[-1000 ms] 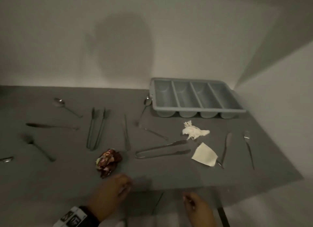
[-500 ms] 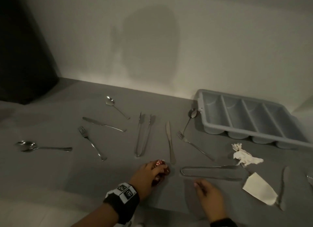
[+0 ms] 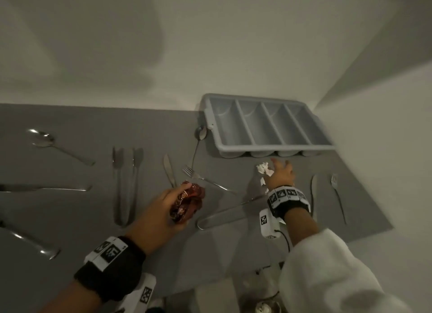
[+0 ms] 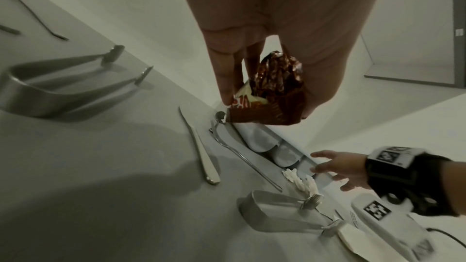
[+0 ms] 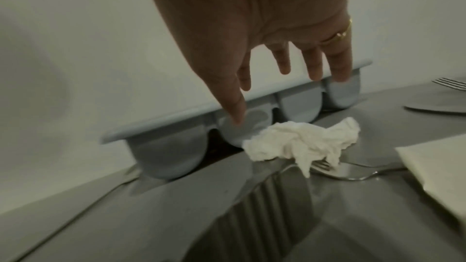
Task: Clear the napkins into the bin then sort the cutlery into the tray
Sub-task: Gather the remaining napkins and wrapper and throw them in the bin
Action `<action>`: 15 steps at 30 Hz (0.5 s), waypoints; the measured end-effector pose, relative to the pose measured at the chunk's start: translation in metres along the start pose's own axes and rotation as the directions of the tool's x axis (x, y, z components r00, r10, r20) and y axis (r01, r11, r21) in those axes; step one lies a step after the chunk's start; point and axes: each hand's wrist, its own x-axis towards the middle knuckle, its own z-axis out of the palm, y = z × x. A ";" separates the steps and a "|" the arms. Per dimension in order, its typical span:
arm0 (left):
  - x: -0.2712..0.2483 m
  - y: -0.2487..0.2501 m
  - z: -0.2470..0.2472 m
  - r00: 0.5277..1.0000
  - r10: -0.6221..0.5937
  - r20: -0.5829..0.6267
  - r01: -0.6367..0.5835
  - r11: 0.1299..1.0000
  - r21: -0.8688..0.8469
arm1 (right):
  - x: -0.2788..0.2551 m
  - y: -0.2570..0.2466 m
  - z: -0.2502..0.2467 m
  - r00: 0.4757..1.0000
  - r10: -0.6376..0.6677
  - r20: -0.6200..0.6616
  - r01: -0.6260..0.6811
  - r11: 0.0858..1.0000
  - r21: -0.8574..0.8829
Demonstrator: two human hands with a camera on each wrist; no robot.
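Observation:
My left hand (image 3: 168, 204) grips a crumpled red wrapper (image 3: 189, 201) just above the grey mat; the left wrist view shows the fingers (image 4: 227, 79) curled round the wrapper (image 4: 272, 95). My right hand (image 3: 281, 172) hovers open, fingers spread, over a crumpled white napkin (image 3: 263, 169) in front of the grey cutlery tray (image 3: 275, 149). In the right wrist view the fingertips (image 5: 237, 115) stand above the napkin (image 5: 297, 142), apart from it. A flat folded napkin (image 5: 433, 166) lies to its right. All of the tray's compartments are empty.
Cutlery lies scattered on the mat: a spoon (image 3: 39, 138), tongs (image 3: 126, 186), a knife (image 3: 169, 172), a fork (image 3: 205, 178), second tongs (image 3: 224, 212), another knife (image 3: 313, 191) and fork (image 3: 336, 191). Walls close the back and right. A dim container (image 3: 261, 298) sits below the front edge.
My left hand has closed on the red wrapper and lifted it off the mat. My right hand has reached forward from the front edge to above the crumpled white napkin.

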 end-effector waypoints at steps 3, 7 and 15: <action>0.012 -0.002 0.003 0.999 0.021 0.032 -0.021 1.000 -0.011 | 0.036 0.003 0.007 0.972 0.091 0.216 -0.046 0.977 -0.206; 0.020 -0.007 0.006 0.998 0.019 0.064 -0.017 0.999 -0.039 | 0.070 0.010 0.029 0.927 -0.001 0.375 0.130 0.939 -0.318; 0.039 -0.004 0.021 0.990 0.019 0.142 -0.002 0.993 -0.119 | 0.059 0.007 -0.009 0.959 0.003 0.282 0.068 0.968 -0.242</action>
